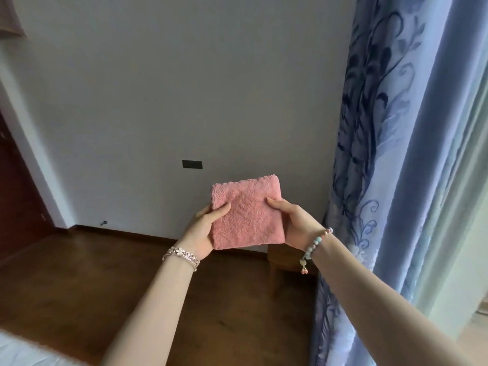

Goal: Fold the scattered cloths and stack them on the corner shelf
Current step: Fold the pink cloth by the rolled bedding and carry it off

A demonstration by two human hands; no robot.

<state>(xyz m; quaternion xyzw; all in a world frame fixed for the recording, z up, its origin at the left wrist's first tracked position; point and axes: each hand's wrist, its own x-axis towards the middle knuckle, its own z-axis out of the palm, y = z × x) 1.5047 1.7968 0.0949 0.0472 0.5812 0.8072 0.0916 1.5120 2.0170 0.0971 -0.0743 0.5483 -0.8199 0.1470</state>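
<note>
A pink terry cloth [247, 212], folded into a small square, is held up in the air in front of the grey wall. My left hand [204, 228] grips its left edge, thumb on the front face and fingers behind. My right hand [295, 221] grips its right edge the same way. Below the cloth, a low brown wooden shelf [285, 260] stands in the corner by the curtain; the cloth and my right wrist hide most of it.
A blue patterned curtain [383, 154] hangs along the right side, down to the floor. Dark wooden floor [79, 286] spreads below. A dark red door [18, 202] is at the left. A white bed edge [23, 352] shows at the bottom left.
</note>
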